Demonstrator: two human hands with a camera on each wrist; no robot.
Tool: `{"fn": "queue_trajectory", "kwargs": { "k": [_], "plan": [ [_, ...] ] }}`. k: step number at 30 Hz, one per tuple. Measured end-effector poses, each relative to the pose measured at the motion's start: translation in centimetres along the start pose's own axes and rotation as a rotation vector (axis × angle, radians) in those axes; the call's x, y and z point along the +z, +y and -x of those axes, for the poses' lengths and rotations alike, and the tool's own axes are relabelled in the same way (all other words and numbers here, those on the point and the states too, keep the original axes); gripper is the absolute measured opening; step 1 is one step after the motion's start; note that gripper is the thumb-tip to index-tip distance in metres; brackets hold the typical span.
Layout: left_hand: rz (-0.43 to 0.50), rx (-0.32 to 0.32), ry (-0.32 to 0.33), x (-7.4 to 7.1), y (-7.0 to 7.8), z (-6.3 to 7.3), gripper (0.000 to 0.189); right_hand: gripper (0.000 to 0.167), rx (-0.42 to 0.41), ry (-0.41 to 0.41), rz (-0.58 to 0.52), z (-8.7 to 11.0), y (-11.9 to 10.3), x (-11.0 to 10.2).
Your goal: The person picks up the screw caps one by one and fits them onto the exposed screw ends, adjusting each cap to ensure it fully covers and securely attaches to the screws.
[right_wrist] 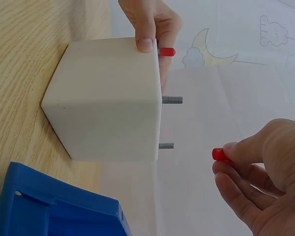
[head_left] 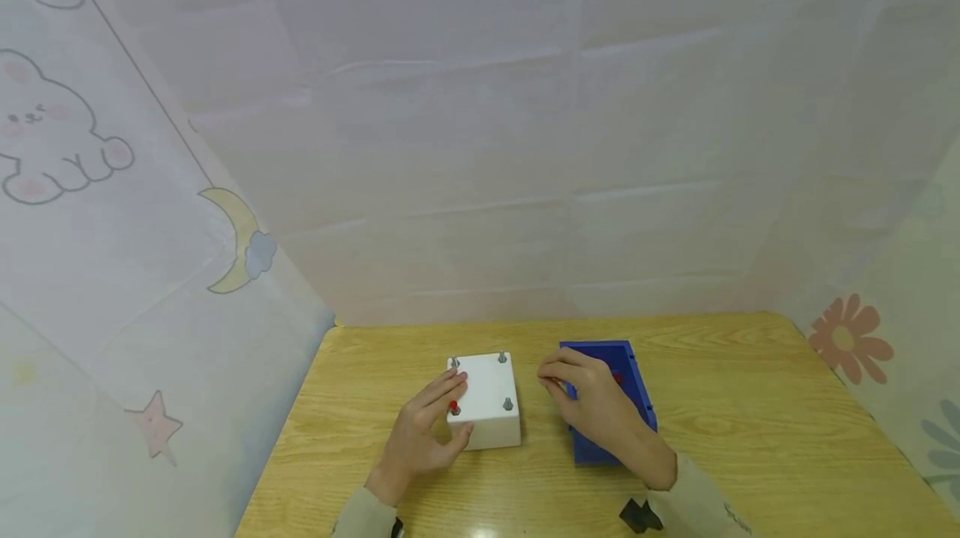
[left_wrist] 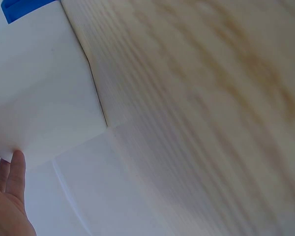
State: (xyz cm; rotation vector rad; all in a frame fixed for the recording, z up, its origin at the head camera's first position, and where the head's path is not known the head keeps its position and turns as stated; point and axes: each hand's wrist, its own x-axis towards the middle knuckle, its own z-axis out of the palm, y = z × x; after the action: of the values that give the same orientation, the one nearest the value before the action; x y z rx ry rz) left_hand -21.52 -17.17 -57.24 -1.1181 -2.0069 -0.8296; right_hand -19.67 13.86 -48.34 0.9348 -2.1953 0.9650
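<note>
A white block [head_left: 487, 388] stands on the table with metal threaded bolts [head_left: 507, 404] upright at its top corners. One bolt, at the near left corner, wears a red cap [head_left: 453, 406]. My left hand [head_left: 426, 428] holds the block at its left side, thumb on the near face and fingers over the top. In the right wrist view my right hand [right_wrist: 265, 172] pinches a small red cap [right_wrist: 219, 154] between thumb and forefinger, apart from the bare bolts [right_wrist: 172, 100]. From the head view that hand is just right of the block, over the bin's left edge.
A blue bin [head_left: 641, 392] stands to the right of the block, partly covered by my right hand and forearm. Something red [head_left: 617, 377] lies inside it. Behind the wooden table [head_left: 360, 371] hangs a pale printed sheet [head_left: 465, 254].
</note>
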Motion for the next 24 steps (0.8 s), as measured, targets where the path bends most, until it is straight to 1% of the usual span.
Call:
{"fn": "queue_trajectory", "kwargs": {
  "k": [17,24],
  "plan": [
    [-0.012,-0.023,-0.017,-0.08,0.15,0.0,0.05,0.029,-0.018,0.031,-0.036,0.22,-0.27,0.33],
    [-0.009,-0.015,-0.014,-0.08,0.19,-0.1,0.05,0.029,-0.029,0.047,-0.053,0.17,-0.43,0.32]
  ]
}}
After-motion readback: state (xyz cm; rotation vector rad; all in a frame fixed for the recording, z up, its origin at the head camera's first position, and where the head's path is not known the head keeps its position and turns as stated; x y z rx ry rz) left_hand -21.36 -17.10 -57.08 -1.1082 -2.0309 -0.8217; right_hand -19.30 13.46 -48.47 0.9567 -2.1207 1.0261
